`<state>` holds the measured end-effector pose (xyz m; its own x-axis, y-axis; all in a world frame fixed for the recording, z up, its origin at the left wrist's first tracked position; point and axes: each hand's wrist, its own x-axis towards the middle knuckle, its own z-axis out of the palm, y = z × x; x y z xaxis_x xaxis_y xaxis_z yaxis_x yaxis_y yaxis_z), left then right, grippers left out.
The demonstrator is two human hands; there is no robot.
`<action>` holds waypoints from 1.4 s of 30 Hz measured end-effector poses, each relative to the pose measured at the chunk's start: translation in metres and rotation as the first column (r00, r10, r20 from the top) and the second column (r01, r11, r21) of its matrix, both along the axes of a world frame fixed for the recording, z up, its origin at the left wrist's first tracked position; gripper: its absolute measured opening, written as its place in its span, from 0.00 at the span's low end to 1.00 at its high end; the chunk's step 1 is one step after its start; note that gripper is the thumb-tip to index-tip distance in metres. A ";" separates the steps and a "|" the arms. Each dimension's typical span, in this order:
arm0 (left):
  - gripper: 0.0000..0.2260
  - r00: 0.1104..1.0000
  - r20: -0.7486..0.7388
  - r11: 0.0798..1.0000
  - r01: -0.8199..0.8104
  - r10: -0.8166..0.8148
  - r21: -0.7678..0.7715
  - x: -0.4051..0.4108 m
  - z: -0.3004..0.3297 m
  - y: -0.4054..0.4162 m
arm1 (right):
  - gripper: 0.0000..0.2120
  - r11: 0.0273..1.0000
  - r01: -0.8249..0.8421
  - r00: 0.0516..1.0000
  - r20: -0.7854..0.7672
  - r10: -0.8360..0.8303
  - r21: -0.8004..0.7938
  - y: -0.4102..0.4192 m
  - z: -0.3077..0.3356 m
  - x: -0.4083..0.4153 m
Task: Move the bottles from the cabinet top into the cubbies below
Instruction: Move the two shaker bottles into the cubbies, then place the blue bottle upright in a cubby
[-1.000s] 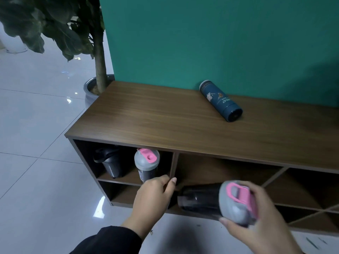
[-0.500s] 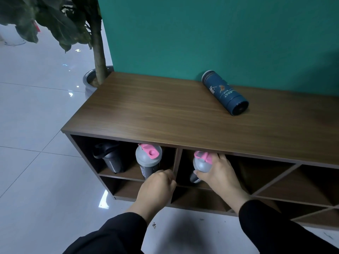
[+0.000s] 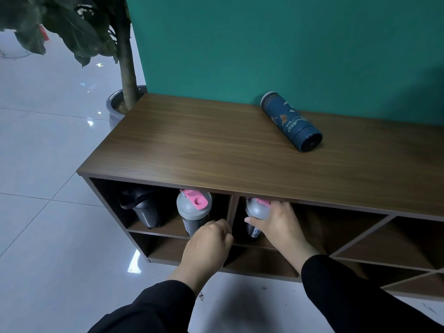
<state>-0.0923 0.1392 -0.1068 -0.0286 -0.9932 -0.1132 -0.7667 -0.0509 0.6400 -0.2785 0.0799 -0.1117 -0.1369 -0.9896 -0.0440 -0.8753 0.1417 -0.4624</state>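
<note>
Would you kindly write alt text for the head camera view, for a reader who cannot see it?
A person's right hand holds a grey shaker bottle upright inside a cubby of a wooden cabinet, while the left hand rests at the divider. Two more shakers stand in the neighbouring cubby; a blue flask lies on top.

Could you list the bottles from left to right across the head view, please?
Black shaker bottle → grey-lidded shaker with pink cap → grey-and-pink shaker in the right hand's grip → dark blue flask lying on top.

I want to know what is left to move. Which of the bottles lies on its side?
The dark blue bottle on the cabinet top, near the green wall. The three shaker bottles stand upright in the cubbies below.
</note>
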 end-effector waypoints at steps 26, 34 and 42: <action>0.18 0.980 -0.169 0.967 -0.143 0.108 -0.212 -0.001 0.022 0.005 | 0.44 0.937 0.216 0.934 0.338 -0.116 -0.275 -0.072 0.134 -0.029; 0.19 0.976 -0.181 0.967 -0.160 0.125 -0.197 0.006 0.022 0.004 | 0.32 0.928 0.278 0.923 0.336 -0.187 -0.248 -0.116 0.119 -0.026; 0.10 0.956 -0.279 0.881 -0.209 0.092 -0.425 0.007 0.034 0.015 | 0.27 0.880 0.223 0.841 0.540 0.043 -0.419 -0.008 0.143 -0.031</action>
<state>-0.0851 0.1540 -0.0730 0.1572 -0.9299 0.3327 -0.5898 0.1818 0.7868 -0.3094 0.0718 0.0311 -0.3145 -0.8978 0.3084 -0.4764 -0.1317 -0.8693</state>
